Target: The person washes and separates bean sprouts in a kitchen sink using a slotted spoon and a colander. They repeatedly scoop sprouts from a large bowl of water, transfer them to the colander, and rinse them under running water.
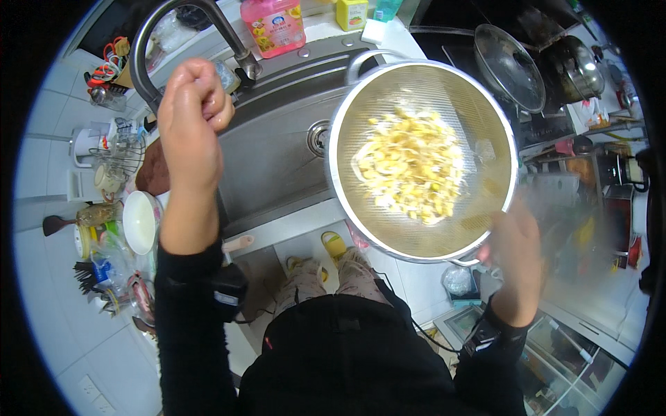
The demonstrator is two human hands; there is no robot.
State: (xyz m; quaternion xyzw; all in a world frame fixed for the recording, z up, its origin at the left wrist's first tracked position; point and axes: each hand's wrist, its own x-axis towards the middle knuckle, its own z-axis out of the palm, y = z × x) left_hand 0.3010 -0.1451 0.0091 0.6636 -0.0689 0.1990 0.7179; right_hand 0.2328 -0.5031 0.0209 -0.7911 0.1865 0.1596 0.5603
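Note:
A metal mesh colander (481, 104) is tilted toward me over the right part of the sink (260, 171), with yellow soybean sprouts (416, 166) heaped in it. My right hand (515, 244), blurred, grips the handle at its lower right rim. The other loop handle (356, 67) points toward the back of the sink. On the left, my wet left hand (192, 104) is curled into a fist beside the curved faucet (138, 57). Nothing shows between its fingers, and part of the faucet is hidden behind it.
Behind the sink stands a pink detergent bottle (274, 28) beside a yellow box (351, 14). A white bowl (141, 222) sits left of my forearm. A glass-lidded pan (510, 67) and a steel pot (572, 67) are on the stove at right. A drain (317, 138) shows in the basin.

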